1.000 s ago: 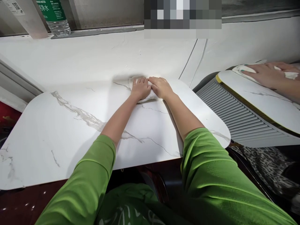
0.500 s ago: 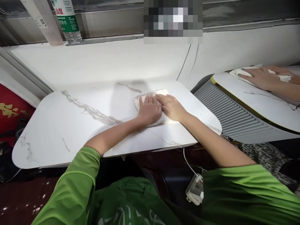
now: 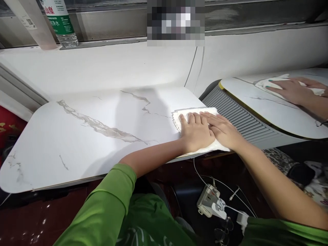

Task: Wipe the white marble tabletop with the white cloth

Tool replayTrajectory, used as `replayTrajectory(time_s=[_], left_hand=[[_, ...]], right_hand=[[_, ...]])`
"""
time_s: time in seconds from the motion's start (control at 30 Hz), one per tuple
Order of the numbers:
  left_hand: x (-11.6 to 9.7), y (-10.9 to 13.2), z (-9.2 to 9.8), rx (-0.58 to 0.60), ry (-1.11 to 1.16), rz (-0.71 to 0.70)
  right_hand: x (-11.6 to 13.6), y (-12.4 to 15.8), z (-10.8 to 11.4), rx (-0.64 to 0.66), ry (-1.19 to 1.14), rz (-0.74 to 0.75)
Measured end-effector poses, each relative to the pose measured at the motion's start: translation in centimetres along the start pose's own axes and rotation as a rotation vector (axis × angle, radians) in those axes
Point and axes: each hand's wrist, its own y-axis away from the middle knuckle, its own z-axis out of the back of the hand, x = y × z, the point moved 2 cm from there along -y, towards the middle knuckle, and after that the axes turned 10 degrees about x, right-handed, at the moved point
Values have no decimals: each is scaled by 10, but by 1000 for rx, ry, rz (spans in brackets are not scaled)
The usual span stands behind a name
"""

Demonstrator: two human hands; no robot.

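Note:
A white cloth (image 3: pixel 194 111) lies spread on the right end of the white marble-patterned tabletop (image 3: pixel 102 160). My left hand (image 3: pixel 197 135) presses on it with the fingers laid out flat. Just to its right, my right hand (image 3: pixel 222 131) also rests flat on the cloth, its fingers stretched toward the upper left and partly behind the left hand. The two hands touch. Part of the cloth is hidden under them, and its lower right corner reaches the table's front edge.
A water bottle (image 3: pixel 64 25) and a frosted tube (image 3: pixel 38 30) stand on the ledge behind. At right, another person's hands (image 3: pixel 294 89) rest on a white cloth (image 3: pixel 271 85) on a second table (image 3: pixel 276 116). Below are a power strip (image 3: pixel 207 200), cables and glasses (image 3: pixel 222 230).
Both my hands have slid the cloth right and toward me, from mid-table to the right end. The view has shifted somewhat to the right.

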Motion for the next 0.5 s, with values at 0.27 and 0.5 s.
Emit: replayTrajectory(time_s=[0.27,0.5], left_hand=[[31,-44,0,-70,24,35],[85,-99,11,-34,48,44]], right_hand=[[0,-54,3,-25,-5,50],[-2,-137,-1,-64,5,75]])
